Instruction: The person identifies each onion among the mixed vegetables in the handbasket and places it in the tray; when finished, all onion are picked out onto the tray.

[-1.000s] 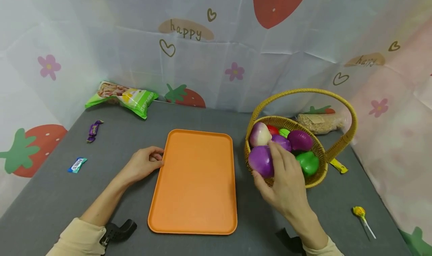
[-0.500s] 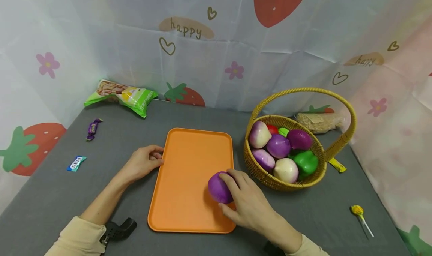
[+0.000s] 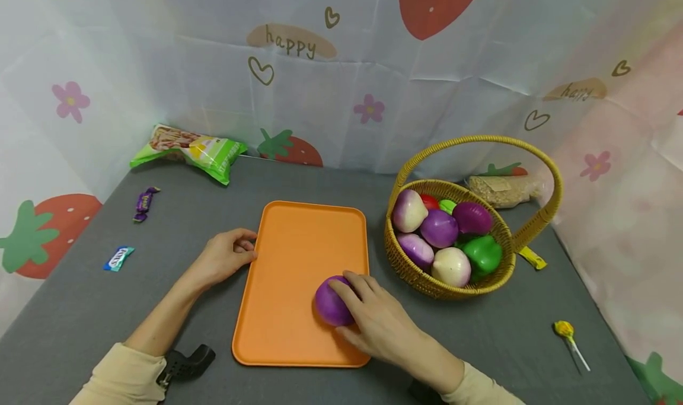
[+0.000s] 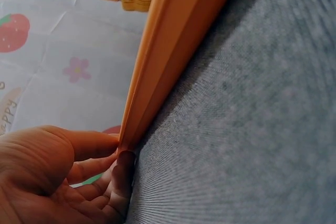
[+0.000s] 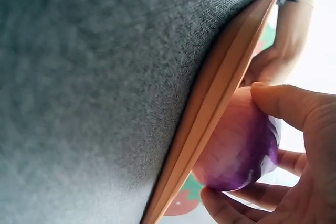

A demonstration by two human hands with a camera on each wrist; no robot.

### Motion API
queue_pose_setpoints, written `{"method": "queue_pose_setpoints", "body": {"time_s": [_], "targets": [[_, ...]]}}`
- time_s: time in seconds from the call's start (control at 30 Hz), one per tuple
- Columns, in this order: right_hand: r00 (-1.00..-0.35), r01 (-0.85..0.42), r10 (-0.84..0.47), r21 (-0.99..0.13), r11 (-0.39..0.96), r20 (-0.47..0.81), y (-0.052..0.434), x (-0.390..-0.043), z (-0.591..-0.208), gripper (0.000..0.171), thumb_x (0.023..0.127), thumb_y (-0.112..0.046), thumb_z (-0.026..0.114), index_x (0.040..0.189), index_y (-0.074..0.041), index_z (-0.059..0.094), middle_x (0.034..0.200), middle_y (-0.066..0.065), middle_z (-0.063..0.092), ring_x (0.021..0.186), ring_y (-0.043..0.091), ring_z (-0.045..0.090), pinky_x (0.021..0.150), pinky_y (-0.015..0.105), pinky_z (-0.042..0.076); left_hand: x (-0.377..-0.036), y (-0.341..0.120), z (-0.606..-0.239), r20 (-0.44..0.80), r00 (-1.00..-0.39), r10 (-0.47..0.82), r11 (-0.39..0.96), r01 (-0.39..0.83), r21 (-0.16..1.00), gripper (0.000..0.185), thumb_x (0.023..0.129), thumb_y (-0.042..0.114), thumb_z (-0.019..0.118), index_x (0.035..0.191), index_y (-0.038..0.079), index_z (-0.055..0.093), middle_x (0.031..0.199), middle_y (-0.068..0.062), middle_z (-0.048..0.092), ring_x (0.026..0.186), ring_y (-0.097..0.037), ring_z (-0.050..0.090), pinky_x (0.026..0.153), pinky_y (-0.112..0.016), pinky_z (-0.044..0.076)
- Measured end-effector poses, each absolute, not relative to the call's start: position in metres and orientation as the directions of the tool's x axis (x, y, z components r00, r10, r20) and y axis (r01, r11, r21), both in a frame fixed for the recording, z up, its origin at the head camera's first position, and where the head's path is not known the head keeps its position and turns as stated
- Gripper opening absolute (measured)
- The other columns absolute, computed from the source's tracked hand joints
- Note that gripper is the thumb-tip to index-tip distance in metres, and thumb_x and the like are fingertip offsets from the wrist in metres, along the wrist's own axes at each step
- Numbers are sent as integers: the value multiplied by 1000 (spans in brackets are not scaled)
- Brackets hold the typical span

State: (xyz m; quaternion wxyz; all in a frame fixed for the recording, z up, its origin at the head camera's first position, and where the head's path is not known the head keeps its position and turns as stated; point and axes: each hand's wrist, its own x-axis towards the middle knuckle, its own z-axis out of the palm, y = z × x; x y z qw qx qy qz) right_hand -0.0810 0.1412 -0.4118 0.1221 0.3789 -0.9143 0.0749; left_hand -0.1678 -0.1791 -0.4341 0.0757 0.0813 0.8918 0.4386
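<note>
Strawberry-print cloth backs a grey desk [image 3: 96, 310]. Right hand [image 3: 373, 322], fingers curled round a purple onion [image 3: 331, 303], rests it on the orange tray [image 3: 299, 251] near the tray's front right corner. Left hand [image 3: 224, 261] grips the tray's left edge. Wicker basket [image 3: 427, 283] stands just right of the tray.

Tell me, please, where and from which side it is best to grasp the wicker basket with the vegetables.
Probably the wicker basket by the top of its arched handle, from above: the arch stands upright and free, while the bowl is wide and full.
</note>
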Motion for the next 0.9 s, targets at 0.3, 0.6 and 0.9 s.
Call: {"method": "queue_pose_setpoints", "body": {"time_s": [0.3,0.6,0.9], "targets": [[-712,-696,-666,-102,710,221,137,-81,-413,65,84,-37,73,141,-17,48,136,17,52,111,31,61,87,38,56,-167,-177,-430,-59,-975,213,595,82,799,40,92,11,64,127,-7,57,101,-17,65,84,-17,62,72,-25,47],[-692,-716,-686,-89,693,225,125,-91,-410,60,90,-40,68,143,-19,48,134,16,54,108,29,64,88,39,55,-167,-179,-431,-75,-975,207,609,69,790,40,92,11,63,129,-5,57,102,-16,65,86,-18,62,75,-29,48],[-706,-705,-678,-110,701,203,120,-95,-408,63,90,-41,68,144,-19,46,134,17,54,109,29,65,86,40,56,-168,-178,-433,-69,-975,211,612,77,787,39,92,11,63,127,-5,58,100,-15,65,84,-17,62,75,-30,48]]}}
